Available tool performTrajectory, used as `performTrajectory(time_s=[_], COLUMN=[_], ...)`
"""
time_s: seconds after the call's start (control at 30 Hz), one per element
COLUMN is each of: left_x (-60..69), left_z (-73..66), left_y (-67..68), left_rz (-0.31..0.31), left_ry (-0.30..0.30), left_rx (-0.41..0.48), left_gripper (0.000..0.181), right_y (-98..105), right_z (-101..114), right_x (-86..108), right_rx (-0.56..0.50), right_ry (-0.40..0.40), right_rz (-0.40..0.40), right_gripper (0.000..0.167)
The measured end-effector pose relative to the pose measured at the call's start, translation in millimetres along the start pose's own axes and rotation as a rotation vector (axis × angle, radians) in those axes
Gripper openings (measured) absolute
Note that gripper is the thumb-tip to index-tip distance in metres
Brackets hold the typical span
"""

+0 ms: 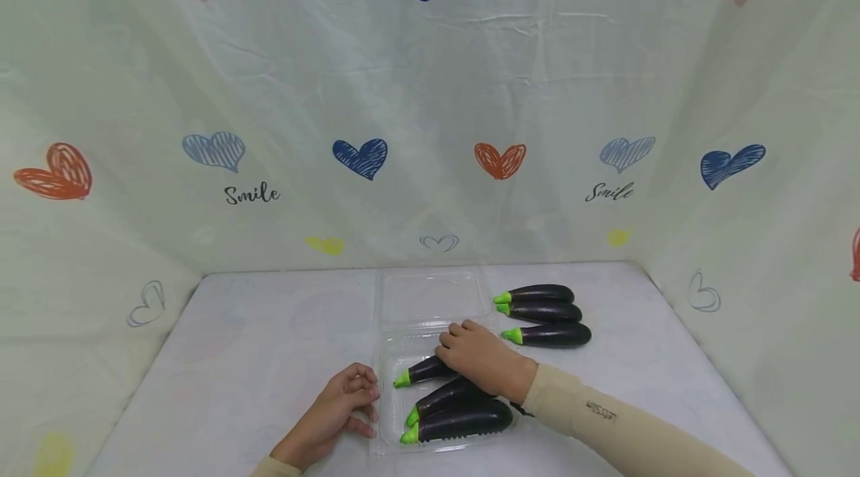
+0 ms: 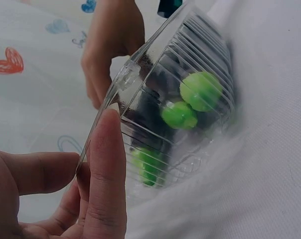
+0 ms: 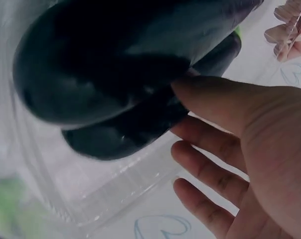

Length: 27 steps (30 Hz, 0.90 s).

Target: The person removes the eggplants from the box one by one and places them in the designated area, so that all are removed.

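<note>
A clear plastic clamshell box lies opened on the table, its lid folded back. Three dark eggplants with green stem ends are inside: a near one, a middle one and a far one. My left hand pinches the box's left rim between thumb and fingers, as the left wrist view shows. My right hand reaches over the box and holds the far eggplant between thumb and index finger, the other fingers loosely bent. The hand hides that eggplant's right end in the head view.
Three more eggplants lie on the white table to the right of the lid, stems pointing left. A pale curtain printed with hearts stands behind and on both sides of the table.
</note>
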<state>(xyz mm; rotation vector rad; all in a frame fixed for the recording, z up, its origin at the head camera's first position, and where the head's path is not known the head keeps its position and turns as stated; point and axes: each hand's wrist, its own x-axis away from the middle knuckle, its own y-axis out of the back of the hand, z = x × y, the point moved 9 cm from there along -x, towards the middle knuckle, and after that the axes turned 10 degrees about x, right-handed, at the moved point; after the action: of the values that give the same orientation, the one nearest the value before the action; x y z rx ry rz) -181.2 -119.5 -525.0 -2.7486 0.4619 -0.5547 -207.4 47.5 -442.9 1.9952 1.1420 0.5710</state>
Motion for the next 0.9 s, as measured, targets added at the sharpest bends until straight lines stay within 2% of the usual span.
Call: performTrajectory(time_s=[0.27,0.57,0.9], left_x=[0.4,-0.1,-0.3], left_z=[0.1,1.3,0.5], left_y=[-0.9,-0.2,0.9], left_rz=[0.006,0.000,-0.013], left_ry=[-0.003,0.008,0.011], left_rx=[0.001,-0.004,-0.007], left_gripper=[0.014,0.015,0.016], right_y=[2.5,-3.7,13.6], right_z=[3.0,3.7,-18.7], right_x=[-2.3,-2.5,10.0], right_rx=[0.021,0.009,-0.064], right_ry=[-0.006,0.011,-0.062], right_rz=[-0.048,-0.002,-0.079], right_gripper=[0.014,0.023,0.026])
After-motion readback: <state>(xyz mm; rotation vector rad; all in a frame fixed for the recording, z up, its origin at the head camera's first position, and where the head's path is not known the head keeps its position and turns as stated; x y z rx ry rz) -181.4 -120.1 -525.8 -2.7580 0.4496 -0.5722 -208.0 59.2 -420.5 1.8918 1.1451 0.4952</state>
